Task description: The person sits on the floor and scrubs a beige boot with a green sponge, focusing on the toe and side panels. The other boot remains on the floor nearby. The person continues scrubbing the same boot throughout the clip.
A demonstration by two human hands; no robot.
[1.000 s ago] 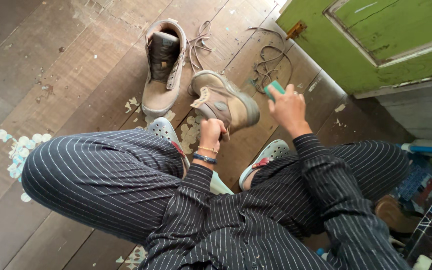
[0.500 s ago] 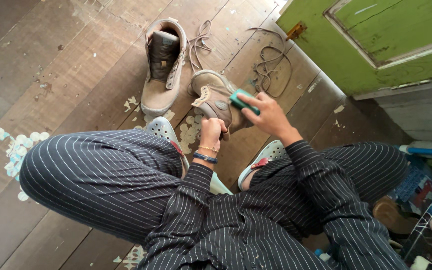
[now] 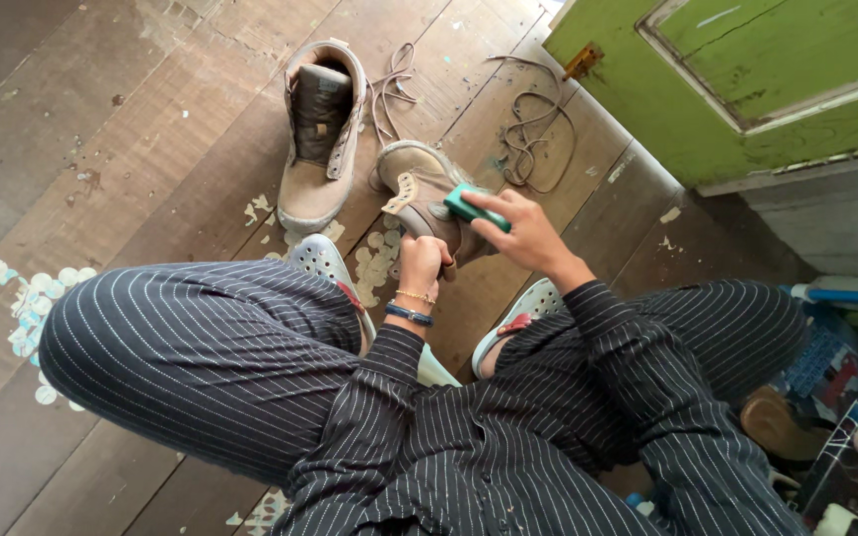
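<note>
My left hand grips a tan leather boot by its heel and collar, holding it tilted above the wooden floor. My right hand presses a green sponge against the side of that boot. A second matching boot stands upright on the floor to the left, unlaced. Two loose brown laces lie on the boards behind the boots.
A worn plank floor carries patches of pale round stickers. A green wooden door stands at the upper right. My striped-trousered knees and grey perforated clogs frame the boot. Cluttered items lie at the right edge.
My right hand swung the green sponge in from the right onto the held boot's side. The boot tipped slightly toward me; the left hand kept its grip.
</note>
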